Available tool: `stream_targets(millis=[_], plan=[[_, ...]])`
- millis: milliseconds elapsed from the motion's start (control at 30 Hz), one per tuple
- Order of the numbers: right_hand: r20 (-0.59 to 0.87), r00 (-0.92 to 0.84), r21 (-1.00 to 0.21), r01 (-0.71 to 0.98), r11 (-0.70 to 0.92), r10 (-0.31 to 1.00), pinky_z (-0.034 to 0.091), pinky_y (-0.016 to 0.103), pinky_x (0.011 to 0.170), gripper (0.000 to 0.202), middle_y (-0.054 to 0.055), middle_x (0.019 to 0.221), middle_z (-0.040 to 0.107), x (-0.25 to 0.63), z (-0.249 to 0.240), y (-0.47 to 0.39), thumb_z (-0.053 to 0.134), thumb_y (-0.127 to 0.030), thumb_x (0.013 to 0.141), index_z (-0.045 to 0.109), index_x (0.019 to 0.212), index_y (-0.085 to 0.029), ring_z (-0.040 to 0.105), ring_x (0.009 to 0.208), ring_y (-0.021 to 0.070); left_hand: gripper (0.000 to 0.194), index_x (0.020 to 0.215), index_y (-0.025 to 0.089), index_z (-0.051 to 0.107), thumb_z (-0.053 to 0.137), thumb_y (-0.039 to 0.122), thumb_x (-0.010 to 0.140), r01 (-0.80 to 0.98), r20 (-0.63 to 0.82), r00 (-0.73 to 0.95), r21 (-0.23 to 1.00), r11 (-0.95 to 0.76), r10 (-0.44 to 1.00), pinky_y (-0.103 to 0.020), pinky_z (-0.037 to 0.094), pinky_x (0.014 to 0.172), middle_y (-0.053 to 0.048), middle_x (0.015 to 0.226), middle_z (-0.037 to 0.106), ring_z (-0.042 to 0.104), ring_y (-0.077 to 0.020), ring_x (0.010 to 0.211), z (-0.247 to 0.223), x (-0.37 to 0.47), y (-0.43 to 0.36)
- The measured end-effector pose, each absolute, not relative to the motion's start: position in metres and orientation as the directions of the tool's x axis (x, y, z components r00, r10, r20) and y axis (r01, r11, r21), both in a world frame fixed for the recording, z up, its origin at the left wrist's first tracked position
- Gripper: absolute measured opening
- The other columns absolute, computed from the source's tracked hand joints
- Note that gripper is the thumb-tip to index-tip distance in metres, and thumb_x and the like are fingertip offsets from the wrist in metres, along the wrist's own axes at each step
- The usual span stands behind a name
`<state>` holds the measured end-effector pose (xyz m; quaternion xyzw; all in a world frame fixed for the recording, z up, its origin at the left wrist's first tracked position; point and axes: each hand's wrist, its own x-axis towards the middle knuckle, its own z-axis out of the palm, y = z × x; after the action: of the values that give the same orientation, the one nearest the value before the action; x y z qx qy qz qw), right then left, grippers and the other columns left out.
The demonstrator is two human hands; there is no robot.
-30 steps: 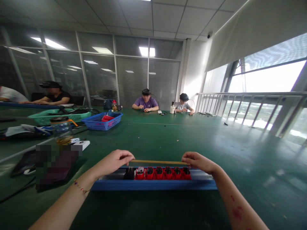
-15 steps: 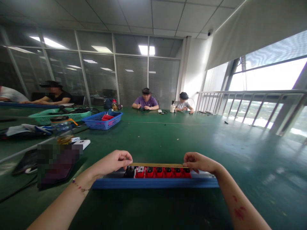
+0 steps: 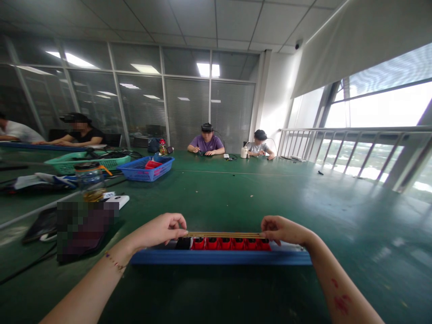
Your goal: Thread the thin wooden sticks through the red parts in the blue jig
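Thin brass-coloured strips [image 3: 224, 235] stretch between my two hands, just above or at the back of a row of red modules [image 3: 225, 244] that look like sockets. At the left end, my left hand [image 3: 172, 226] pinches the strips between thumb and fingers. My right hand [image 3: 275, 228] does the same at the right end. The modules, with one black module [image 3: 183, 243] at the left of the row, sit in a long blue housing [image 3: 221, 258] lying across the table in front of me. I cannot tell whether the strips touch the modules.
To the left lie a dark pouch-like item [image 3: 84, 234], a glass jar [image 3: 91, 182] and a white device [image 3: 121, 201]. Farther back stand a blue basket [image 3: 146, 170] and a green basket [image 3: 87, 163]. Several people sit around the green table [image 3: 216, 193].
Both hands have come down slightly with the strips, which now cover more of the modules' upper parts. The view has shifted a little.
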<state>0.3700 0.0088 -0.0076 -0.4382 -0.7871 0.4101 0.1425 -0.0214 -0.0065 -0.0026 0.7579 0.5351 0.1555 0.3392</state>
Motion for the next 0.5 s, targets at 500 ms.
stream_targets(millis=[500], plan=[[-0.183, -0.59, -0.819, 0.534, 0.21, 0.786, 0.04, 0.021, 0.048, 0.037, -0.003, 0.059, 0.054, 0.374, -0.015, 0.011, 0.049, -0.052, 0.075, 0.045, 0.079, -0.016, 0.051, 0.05, 0.0103, 0.043, 0.072, 0.017, 0.062, 0.043, 0.056, 0.07, 0.798, -0.128, 0.414, 0.527, -0.292, 0.901, -0.019, 0.034, 0.052, 0.002, 0.064, 0.057, 0.049, -0.0114, 0.059, 0.013, -0.035, -0.009]])
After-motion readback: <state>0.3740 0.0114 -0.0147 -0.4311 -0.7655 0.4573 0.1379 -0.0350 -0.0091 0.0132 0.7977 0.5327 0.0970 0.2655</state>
